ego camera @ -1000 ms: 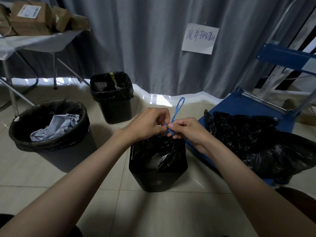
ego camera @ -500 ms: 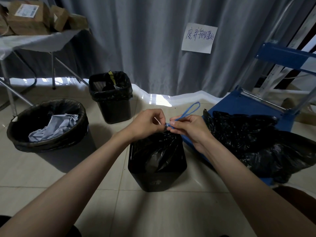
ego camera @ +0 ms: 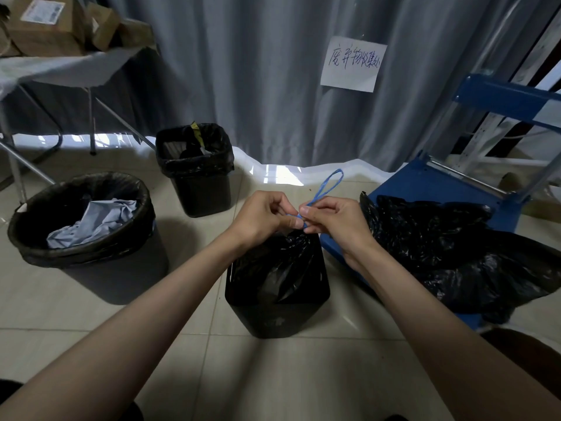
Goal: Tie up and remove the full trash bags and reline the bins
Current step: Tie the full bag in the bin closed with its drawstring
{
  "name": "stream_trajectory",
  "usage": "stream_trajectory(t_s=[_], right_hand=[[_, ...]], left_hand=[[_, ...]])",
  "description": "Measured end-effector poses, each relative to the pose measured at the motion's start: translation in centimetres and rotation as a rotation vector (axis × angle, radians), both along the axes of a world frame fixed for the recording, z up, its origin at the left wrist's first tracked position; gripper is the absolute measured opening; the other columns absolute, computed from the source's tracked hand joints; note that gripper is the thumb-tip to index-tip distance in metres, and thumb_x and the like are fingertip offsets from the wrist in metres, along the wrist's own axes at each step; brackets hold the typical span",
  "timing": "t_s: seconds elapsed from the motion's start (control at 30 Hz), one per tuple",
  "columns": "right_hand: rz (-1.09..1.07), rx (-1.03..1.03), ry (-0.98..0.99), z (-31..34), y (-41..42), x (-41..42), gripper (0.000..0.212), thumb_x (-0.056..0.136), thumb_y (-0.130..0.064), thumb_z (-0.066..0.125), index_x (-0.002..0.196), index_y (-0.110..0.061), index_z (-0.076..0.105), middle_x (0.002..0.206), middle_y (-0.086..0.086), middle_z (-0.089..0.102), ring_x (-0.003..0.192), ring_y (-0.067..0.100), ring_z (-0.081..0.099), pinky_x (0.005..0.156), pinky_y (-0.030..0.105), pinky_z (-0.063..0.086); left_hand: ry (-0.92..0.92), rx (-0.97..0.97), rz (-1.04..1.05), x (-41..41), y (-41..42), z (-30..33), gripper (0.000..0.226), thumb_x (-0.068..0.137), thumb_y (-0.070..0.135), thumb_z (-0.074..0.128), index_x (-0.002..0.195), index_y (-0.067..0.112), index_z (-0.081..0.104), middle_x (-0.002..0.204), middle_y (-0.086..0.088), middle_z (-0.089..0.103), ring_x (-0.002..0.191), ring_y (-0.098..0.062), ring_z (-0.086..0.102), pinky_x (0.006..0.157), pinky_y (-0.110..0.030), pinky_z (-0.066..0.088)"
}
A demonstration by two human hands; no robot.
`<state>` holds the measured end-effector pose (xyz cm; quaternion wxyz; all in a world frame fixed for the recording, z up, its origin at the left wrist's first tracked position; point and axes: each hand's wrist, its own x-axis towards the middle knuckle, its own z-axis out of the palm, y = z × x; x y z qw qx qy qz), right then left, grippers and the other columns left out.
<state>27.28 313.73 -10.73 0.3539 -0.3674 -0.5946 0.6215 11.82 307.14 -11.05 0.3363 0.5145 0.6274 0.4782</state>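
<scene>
Inside square bin (ego camera: 277, 311), gathered bag (ego camera: 273, 268)

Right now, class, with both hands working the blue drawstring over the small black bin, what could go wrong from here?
1. Both hands, left hand and right hand, pinch the thin blue drawstring at one spot; a hard pull might snap it or tear the bag.
2. The bag still sits in the small bin; lifting by the string may drag the bin up too.
3. A loose knot could let the bag reopen when carried.
</scene>
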Motion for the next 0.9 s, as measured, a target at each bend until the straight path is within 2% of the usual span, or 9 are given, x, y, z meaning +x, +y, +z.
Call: stream_trajectory(t_s=[0.17,0.3,0.37,0.47,0.57,0.7,0.83,0.9], right_hand=[[-0.006,0.105,-0.068,-0.1,-0.1,-0.2,0.014,0.088,-0.009,0.069,0.087,0.004,0.073,0.076,0.017,0.068,0.066,0.019,0.061,0.058,0.022,0.051],[-0.014,0.078,-0.071,-0.1,-0.3,0.0,0.017,0.092,-0.010,0.066,0.091,0.006,0.072,0.076,0.016,0.068,0.065,0.017,0.059,0.052,0.019,0.047],[-0.014,0.029,-0.067,-0.2,-0.3,-0.1,0.016,0.094,-0.010,0.062,0.092,0.003,0.071,0.072,0.012,0.068,0.061,0.014,0.061,0.051,0.018,0.047],[-0.026,-0.042,-0.061,-0.3,-0.2,-0.1,0.016,0.096,-0.010,0.058,0.089,-0.002,0.070,0.067,0.008,0.065,0.056,0.013,0.061,0.049,0.018,0.047],[-0.063,-0.118,-0.048,-0.5,0.0,0.1,0.016,0.095,-0.009,0.060,0.083,-0.003,0.068,0.061,0.004,0.059,0.051,0.014,0.060,0.045,0.018,0.044],[-0.081,-0.199,-0.021,-0.6,-0.1,0.1,0.017,0.094,-0.008,0.062,0.079,-0.002,0.064,0.059,0.004,0.055,0.049,0.016,0.058,0.042,0.018,0.042],[-0.071,-0.223,-0.018,-0.7,-0.1,0.2,0.019,0.095,-0.007,0.060,0.077,-0.001,0.062,0.060,0.006,0.053,0.046,0.013,0.057,0.042,0.017,0.042],[-0.069,-0.227,-0.025,-0.7,0.0,0.1,0.019,0.095,-0.007,0.061,0.076,-0.002,0.062,0.059,0.006,0.052,0.046,0.013,0.056,0.041,0.017,0.042]], left_hand=[[0.002,-0.018,-0.004,-0.1,0.0,0.3,0.016,0.075,0.002,0.081,0.079,-0.002,0.066,0.060,-0.001,0.067,0.052,-0.005,0.057,0.054,-0.016,0.045],[0.031,-0.009,-0.006,0.0,-0.2,0.1,0.015,0.076,0.004,0.081,0.080,0.000,0.068,0.072,-0.013,0.073,0.058,-0.009,0.062,0.057,-0.017,0.047],[0.085,0.005,0.015,0.2,-0.2,0.4,0.017,0.073,0.006,0.084,0.079,-0.001,0.069,0.070,-0.011,0.072,0.057,-0.005,0.061,0.055,-0.014,0.045],[0.261,0.065,0.021,0.5,-0.3,0.8,0.018,0.069,0.012,0.087,0.074,0.005,0.071,0.063,0.000,0.071,0.052,0.001,0.057,0.051,-0.011,0.040],[0.489,0.138,0.003,0.7,-0.2,0.7,0.018,0.070,0.023,0.085,0.069,0.017,0.068,0.063,0.007,0.067,0.056,-0.003,0.055,0.053,-0.019,0.040],[0.752,0.289,-0.050,1.2,-0.3,0.2,0.018,0.076,0.022,0.077,0.072,0.016,0.060,0.070,0.011,0.053,0.066,-0.011,0.052,0.059,-0.026,0.038],[0.861,0.417,-0.115,1.3,-0.6,-0.2,0.016,0.082,0.032,0.060,0.075,0.018,0.056,0.093,0.006,0.064,0.081,-0.018,0.061,0.061,-0.033,0.049],[0.915,0.448,-0.112,1.4,-0.7,-0.2,0.015,0.084,0.029,0.063,0.077,0.017,0.057,0.090,0.005,0.064,0.079,-0.020,0.061,0.057,-0.036,0.049]])
